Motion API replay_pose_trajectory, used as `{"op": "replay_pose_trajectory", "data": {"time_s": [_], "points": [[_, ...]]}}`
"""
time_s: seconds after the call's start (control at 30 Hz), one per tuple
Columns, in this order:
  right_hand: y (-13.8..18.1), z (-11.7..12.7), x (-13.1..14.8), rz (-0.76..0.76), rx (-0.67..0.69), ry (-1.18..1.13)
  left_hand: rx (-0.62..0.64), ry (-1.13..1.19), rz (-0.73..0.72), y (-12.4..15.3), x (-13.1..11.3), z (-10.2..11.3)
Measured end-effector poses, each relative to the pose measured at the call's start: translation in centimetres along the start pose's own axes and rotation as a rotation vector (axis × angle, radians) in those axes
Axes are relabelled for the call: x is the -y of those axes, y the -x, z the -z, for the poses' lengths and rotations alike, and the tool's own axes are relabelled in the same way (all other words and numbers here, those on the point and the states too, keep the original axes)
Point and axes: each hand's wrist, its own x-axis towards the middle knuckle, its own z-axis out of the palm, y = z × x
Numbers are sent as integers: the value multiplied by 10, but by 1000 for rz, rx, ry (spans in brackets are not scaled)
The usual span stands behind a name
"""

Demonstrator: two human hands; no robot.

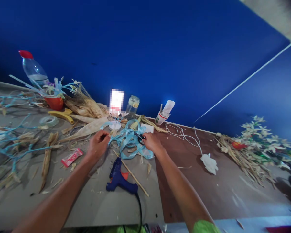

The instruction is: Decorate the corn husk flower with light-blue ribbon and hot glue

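Note:
A loose tangle of light blue ribbon [128, 156] lies between my hands over the grey board. At its left end, my left hand [99, 144] is closed in a pinch, with a bit of the ribbon at the fingertips. On the right, my right hand [152, 142] grips the dark handle of scissors [140, 139]; their blades are mostly lost among the blue loops. Just below the tangle a blue glue gun [120, 181] lies on its side. Beside it rests a thin stick [133, 178].
Dry husks [86, 106], a tape roll [48, 121], a yellow-handled tool [61, 116] and a red wrapper [72, 157] lie left. At the back stand a red cup [53, 103], a bottle [35, 69], a glass jar [132, 105] and a white cup [162, 117]. White flowers [262, 139] lie right.

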Motion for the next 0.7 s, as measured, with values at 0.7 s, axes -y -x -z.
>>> {"op": "replay_pose_trajectory", "data": {"time_s": [0.7], "points": [[-7,-26,-43,140,98,-707,84,-226,-230,9,-7,0]]}}
